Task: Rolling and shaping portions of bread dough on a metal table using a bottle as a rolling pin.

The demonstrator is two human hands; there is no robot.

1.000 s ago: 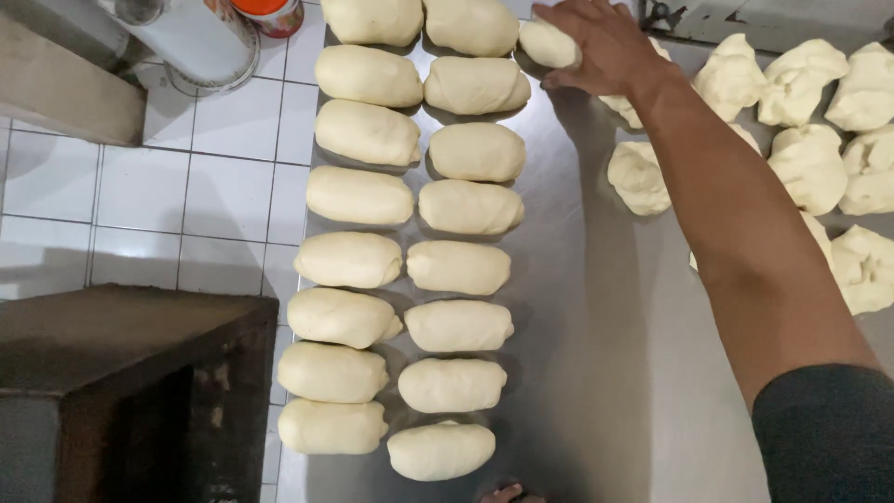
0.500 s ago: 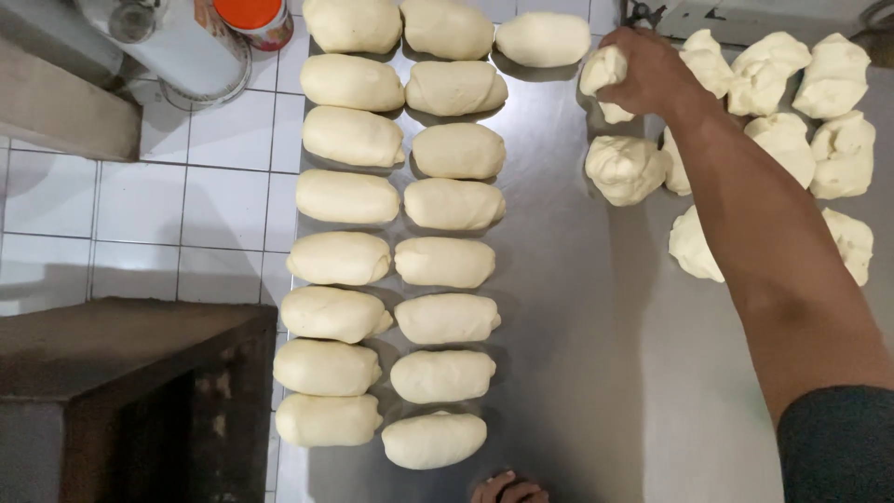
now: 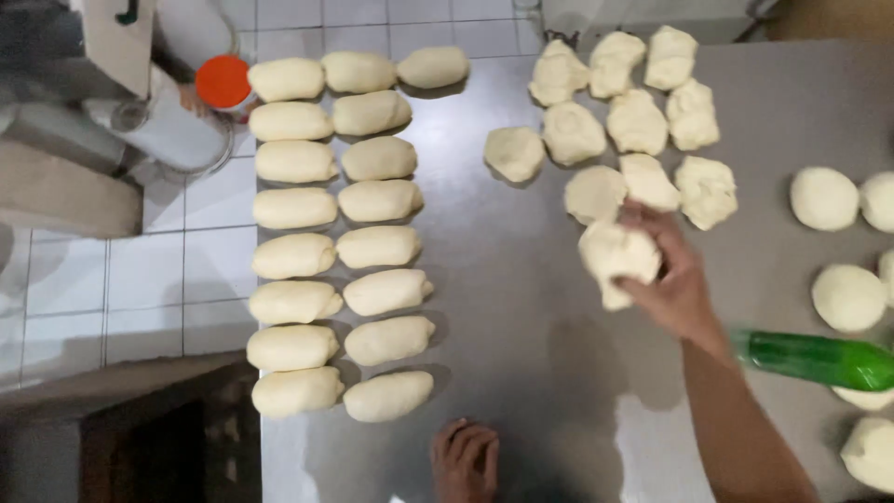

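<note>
My right hand [image 3: 672, 279] grips a rough lump of dough [image 3: 616, 259] just above the steel table [image 3: 521, 307], near a pile of several uneven dough pieces [image 3: 633, 121] at the back. My left hand [image 3: 465, 458] rests flat on the table at the near edge, fingers together, holding nothing. Two neat columns of shaped oblong dough rolls [image 3: 335, 233] run along the table's left side, with a single roll [image 3: 433, 67] starting a third column at the far end.
A green rolling pin [image 3: 819, 360] lies by my right forearm. Round dough balls [image 3: 838, 242] sit at the right. Off the table's left edge are white floor tiles, a grey machine with an orange-lidded container [image 3: 223, 82], and a dark cabinet [image 3: 121, 438].
My right hand set a shaped roll at the top of a third column, then moved right to the rough pile and picked up a lump, drawing it toward me. The view shifted right.
</note>
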